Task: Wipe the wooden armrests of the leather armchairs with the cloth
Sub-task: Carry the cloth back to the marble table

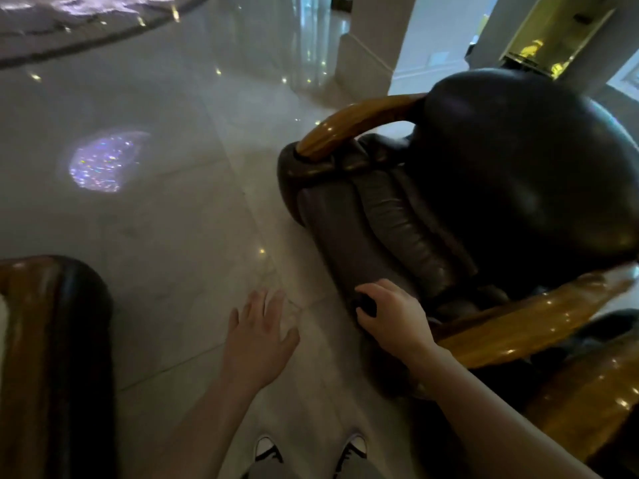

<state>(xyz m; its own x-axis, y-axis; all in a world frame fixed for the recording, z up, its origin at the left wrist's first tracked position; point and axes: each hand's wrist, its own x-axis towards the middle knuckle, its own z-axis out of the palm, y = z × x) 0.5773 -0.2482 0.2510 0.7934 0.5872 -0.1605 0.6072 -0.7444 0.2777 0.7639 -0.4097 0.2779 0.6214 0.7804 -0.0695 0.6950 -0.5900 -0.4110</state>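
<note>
A dark leather armchair (pixel 501 188) stands at the right, seen from the side. Its far wooden armrest (pixel 352 124) curves along the top, and its near wooden armrest (pixel 539 319) runs down towards me. My right hand (pixel 390 319) is at the front end of the near armrest, its fingers curled round a small dark bunched thing (pixel 366 304) that looks like the cloth. My left hand (pixel 259 337) hovers over the floor to the left of the chair, palm down, fingers spread, holding nothing.
The arm of a second armchair (pixel 52 340), wood and dark leather, fills the lower left. Another wooden armrest (pixel 587 395) shows at the lower right. Glossy pale floor tiles (pixel 173 236) lie between the chairs, with my shoes (pixel 307 451) below. A white column (pixel 373 46) stands behind.
</note>
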